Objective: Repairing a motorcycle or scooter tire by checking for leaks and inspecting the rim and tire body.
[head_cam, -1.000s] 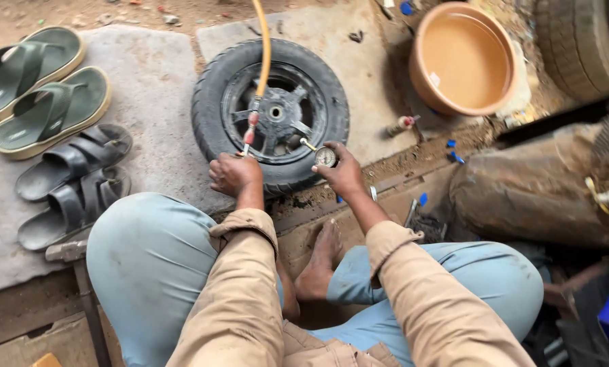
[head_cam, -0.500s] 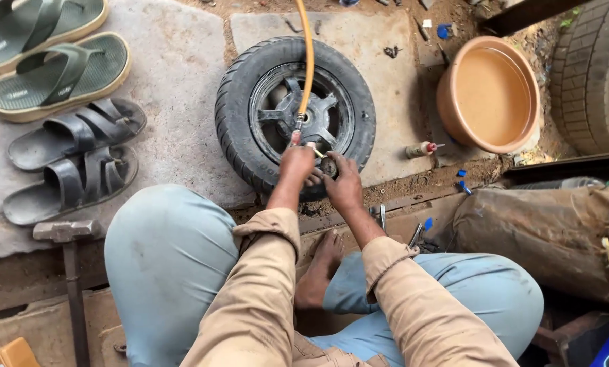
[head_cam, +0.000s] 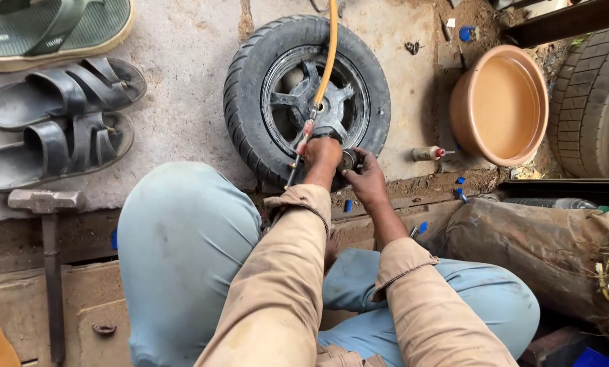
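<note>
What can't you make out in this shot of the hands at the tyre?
- Small round part between the hands: mostly covered by the left hand and right hand.
- Hose source: cut off by the top edge.
- Tyre near rim: hidden behind the hands.
- Green sandal: cropped at the top.

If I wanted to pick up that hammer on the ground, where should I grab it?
Probably by the long handle, near its middle. The hammer lies flat on the ground with its heavy metal head toward the sandals and the handle running back toward the person. Come down from above and close your grip around the bare handle; nothing lies on it.
</note>
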